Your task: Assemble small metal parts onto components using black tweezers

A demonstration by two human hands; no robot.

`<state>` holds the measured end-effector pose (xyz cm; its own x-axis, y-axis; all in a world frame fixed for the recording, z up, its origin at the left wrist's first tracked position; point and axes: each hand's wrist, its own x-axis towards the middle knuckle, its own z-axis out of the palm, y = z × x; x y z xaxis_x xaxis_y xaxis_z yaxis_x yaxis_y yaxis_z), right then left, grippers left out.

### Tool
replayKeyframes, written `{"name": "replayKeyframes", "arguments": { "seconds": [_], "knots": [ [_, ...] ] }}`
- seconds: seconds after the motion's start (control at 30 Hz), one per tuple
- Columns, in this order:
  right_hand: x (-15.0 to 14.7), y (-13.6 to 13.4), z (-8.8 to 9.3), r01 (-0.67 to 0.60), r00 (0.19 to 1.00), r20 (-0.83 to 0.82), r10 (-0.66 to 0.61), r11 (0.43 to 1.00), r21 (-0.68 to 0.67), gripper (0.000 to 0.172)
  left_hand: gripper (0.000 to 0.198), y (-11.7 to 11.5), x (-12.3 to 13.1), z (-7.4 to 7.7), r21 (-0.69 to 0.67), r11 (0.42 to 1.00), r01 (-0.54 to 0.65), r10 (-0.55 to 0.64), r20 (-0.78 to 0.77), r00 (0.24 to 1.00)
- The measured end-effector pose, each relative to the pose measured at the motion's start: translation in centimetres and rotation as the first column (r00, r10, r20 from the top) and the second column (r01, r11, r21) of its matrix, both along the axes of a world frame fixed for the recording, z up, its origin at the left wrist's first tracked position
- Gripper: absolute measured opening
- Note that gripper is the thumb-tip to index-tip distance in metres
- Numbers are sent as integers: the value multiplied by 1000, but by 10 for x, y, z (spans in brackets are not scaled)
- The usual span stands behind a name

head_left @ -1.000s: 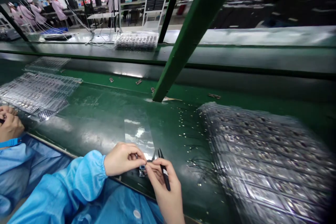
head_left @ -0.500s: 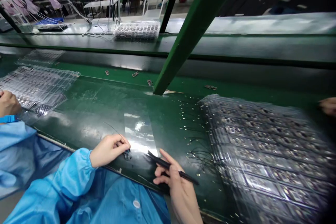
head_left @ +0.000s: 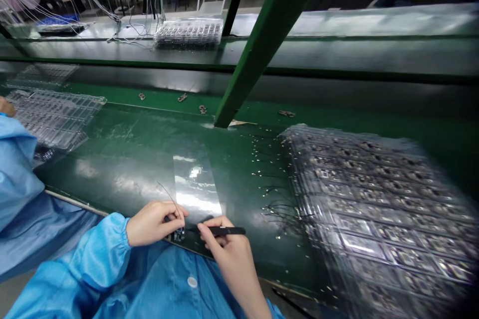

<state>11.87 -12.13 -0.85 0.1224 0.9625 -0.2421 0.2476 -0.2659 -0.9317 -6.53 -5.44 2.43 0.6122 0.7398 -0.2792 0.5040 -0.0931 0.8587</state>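
Observation:
Near the bench's front edge, my left hand [head_left: 153, 223] pinches a small circuit board [head_left: 179, 235] between thumb and fingers. A thin dark wire [head_left: 167, 191] rises from those fingertips and curves up to the left. My right hand [head_left: 227, 245] is closed around black tweezers [head_left: 231, 231] in a pen-like grip. Their tips point left, close beside the board; whether they touch it I cannot tell. A clear plastic sheet [head_left: 196, 184] lies flat just beyond both hands. Loose black wires with shiny ends [head_left: 275, 209] are spread to the right.
On the right stands a stack of clear trays [head_left: 374, 199] filled with small boards. A slanted green post [head_left: 258, 55] meets the bench ahead. Several small parts [head_left: 182, 97] lie along the back strip. Beside a co-worker's sleeve [head_left: 15, 144], more clear trays [head_left: 60, 112] sit at left.
My right hand has turned and moved left and slightly down, bringing the tweezers, now held pen-like, beside the board. My left hand keeps the board. The camera view has shifted slightly.

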Motion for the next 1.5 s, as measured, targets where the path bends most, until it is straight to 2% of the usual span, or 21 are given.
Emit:
{"name": "replayKeyframes", "arguments": {
  "seconds": [0.23,1.0,1.07,1.17,1.27,1.37,1.5],
  "knots": [
    [-5,2,2,16,996,90,-19,999,36,27,13,-1,2,-2,16,1000,-20,20,18,1000],
    [-7,1,-1,-22,988,151,15,999,49,26,13,0,3,-1,39,999,-12,12,-18,1000],
    [-7,1,-1,-16,993,119,12,999,33,26,14,0,3,-2,42,999,-10,11,-19,1000],
    [-6,0,-3,20,1000,-18,-20,1000,-2,26,13,0,3,-1,46,999,-5,7,-24,1000],
    [-4,-1,-2,60,981,-181,-65,998,-32,26,13,0,2,-1,48,999,6,-5,-28,1000],
    [-2,-1,1,99,957,-272,-101,995,-24,27,14,1,1,0,49,999,14,-13,-16,1000],
    [3,1,3,179,921,-351,-169,984,-4,27,13,3,6,1,-43,999,-19,19,-10,1000]
  ]
}}
